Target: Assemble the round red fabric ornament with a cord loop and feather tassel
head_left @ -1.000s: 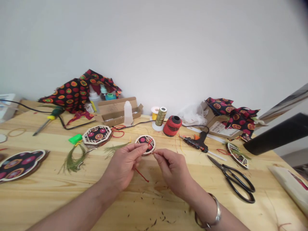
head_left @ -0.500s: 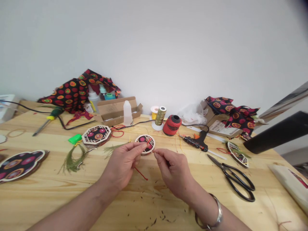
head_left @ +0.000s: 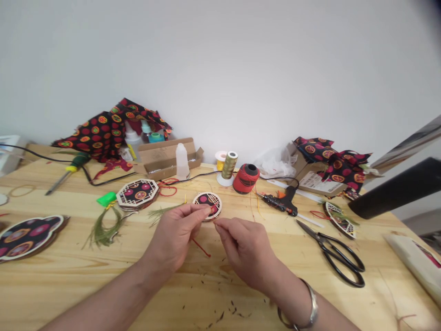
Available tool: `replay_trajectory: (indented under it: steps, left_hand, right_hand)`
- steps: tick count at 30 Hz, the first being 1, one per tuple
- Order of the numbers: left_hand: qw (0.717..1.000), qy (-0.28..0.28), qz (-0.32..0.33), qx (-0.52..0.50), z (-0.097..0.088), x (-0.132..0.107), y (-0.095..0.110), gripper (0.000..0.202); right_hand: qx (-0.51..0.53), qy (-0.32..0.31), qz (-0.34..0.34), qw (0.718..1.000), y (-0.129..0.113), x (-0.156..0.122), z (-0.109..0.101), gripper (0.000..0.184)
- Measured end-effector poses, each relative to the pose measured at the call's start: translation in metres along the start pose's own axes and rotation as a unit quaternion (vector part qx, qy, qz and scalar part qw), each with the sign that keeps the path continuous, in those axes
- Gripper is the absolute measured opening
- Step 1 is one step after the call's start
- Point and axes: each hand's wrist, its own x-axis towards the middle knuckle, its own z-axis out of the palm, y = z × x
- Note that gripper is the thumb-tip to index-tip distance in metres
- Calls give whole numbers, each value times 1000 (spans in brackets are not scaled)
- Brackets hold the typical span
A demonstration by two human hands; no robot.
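My left hand (head_left: 182, 234) is closed in a pinch on a red cord (head_left: 201, 248), whose tail hangs out below the fingers. Close to its right, my right hand (head_left: 241, 243) pinches at the cord's other part, with a speck of red at the fingertips. Just behind the hands is a small round ornament (head_left: 203, 199) with a pale wooden lattice rim over dark patterned fabric. My left thumb covers part of it; whether they touch I cannot tell.
Black-handled scissors (head_left: 339, 255) and a glue gun (head_left: 280, 202) lie at right. Thread spools (head_left: 246, 178) and a white bottle (head_left: 182, 162) stand behind. To the left are an octagonal ornament (head_left: 138, 194), a green tassel (head_left: 105, 227) and a screwdriver (head_left: 70, 171). Dark scraps litter the front.
My right hand has shifted slightly left, its fingertips nearer my left hand. The left hand has stayed almost still, and the red over the round ornament shows less.
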Motion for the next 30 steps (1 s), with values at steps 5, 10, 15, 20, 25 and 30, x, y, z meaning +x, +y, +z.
replay_trajectory:
  steps: [5,10,15,20,25,30]
  left_hand:
    - [1000,5,-3,-1,0,0,-2,21]
    - [1000,2,-2,4,-1,-1,-2,20]
    - [1000,10,4,13,0,-1,-3,19]
    - [999,20,7,25,2,-3,-2,16]
    - [997,31,31,69,2,-3,-2,14]
    - [984,-8,47,169,-1,-1,0,13]
  right_hand:
    - [-74,-29,-68,995,-1,0,2,19]
    - [-104,-52,-84,990,-1,-1,4,17]
    - [-129,-73,-91,985,1,-4,5,15]
    - [-135,-73,-104,983,4,-4,7,15]
    - [-156,-63,-125,978,4,-4,8,16]
    - [-202,6,-192,960,-2,-3,-3,20]
